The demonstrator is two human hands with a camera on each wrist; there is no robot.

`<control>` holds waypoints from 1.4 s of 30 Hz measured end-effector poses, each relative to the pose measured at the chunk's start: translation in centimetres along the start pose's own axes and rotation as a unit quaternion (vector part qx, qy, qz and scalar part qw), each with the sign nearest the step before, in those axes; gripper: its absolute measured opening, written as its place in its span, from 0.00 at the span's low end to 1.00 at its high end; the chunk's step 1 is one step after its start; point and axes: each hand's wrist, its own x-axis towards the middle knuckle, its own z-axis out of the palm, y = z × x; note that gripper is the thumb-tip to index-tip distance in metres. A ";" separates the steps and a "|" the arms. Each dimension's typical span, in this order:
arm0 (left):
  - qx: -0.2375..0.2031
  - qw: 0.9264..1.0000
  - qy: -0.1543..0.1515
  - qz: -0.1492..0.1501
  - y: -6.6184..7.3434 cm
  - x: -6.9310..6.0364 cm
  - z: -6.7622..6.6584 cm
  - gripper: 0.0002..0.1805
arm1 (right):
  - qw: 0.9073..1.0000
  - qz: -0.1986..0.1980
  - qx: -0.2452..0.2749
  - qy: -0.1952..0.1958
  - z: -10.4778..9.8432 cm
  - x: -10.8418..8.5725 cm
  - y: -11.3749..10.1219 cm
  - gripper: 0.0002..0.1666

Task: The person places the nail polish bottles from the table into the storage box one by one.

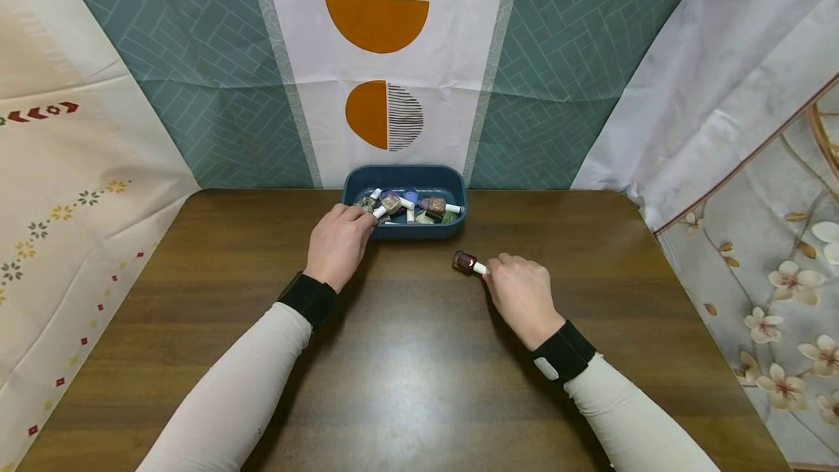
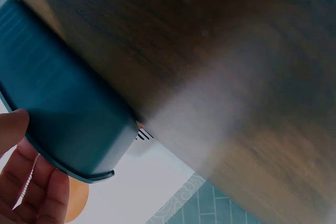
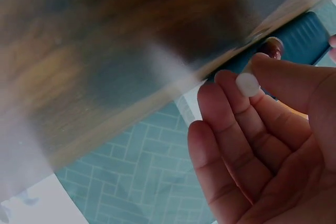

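My right hand pinches a dark red nail polish bottle by its white cap, above the table. In the right wrist view, the cap lies between thumb and index finger, the other fingers loosely bent. A dark blue plastic tray stands at the table's back edge, holding several nail polish bottles with white caps. My left hand grips the tray's left front edge. In the left wrist view, the thumb lies against the tray's outer wall, while some fingertips are hidden behind the rim.
A brown wooden table spreads below both arms. Behind it hangs a patterned green and white cloth; more cloth hangs at the left and right sides. Inside the tray, a glittery bottle lies close to my left fingers.
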 end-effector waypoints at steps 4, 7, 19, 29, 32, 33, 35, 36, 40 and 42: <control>0.001 1.000 -0.001 -0.002 -0.1 0.1 0.0 0.09 | 1.000 -0.002 0.006 0.010 -0.2 0.2 -0.1 0.10; 0.002 1.000 -0.001 0.000 -0.1 0.0 0.0 0.09 | 1.000 -0.006 0.010 0.019 -0.2 0.2 -0.1 0.11; 0.009 1.000 0.004 0.002 -0.4 -0.3 0.1 0.07 | 0.998 -0.031 0.039 0.035 -0.3 0.5 -0.6 0.13; 0.000 1.000 0.004 0.005 -0.3 -0.1 0.1 0.08 | 0.995 -0.049 0.042 0.073 -1.1 1.3 -0.9 0.14; 0.001 1.000 0.001 0.003 -0.2 0.0 0.1 0.08 | 0.995 -0.052 0.041 0.075 -1.3 1.7 -1.1 0.14; 0.001 1.000 0.000 0.002 -0.1 0.0 0.1 0.08 | 0.995 -0.052 0.041 0.075 -1.4 1.8 -1.1 0.15; 0.004 1.000 -0.001 0.003 -0.1 0.1 0.1 0.08 | 0.995 -0.054 0.041 0.078 -1.5 2.0 -1.3 0.15; 0.006 1.000 -0.001 0.004 0.0 0.1 0.1 0.08 | 0.994 -0.055 0.041 0.081 -1.6 2.1 -1.3 0.15; 0.011 1.000 0.003 0.007 0.0 0.1 0.1 0.08 | 0.993 -0.060 0.039 0.089 -1.8 2.5 -1.7 0.15; 0.012 1.000 0.004 0.008 0.0 0.0 0.2 0.08 | 0.993 -0.063 0.039 0.090 -1.9 2.7 -1.8 0.14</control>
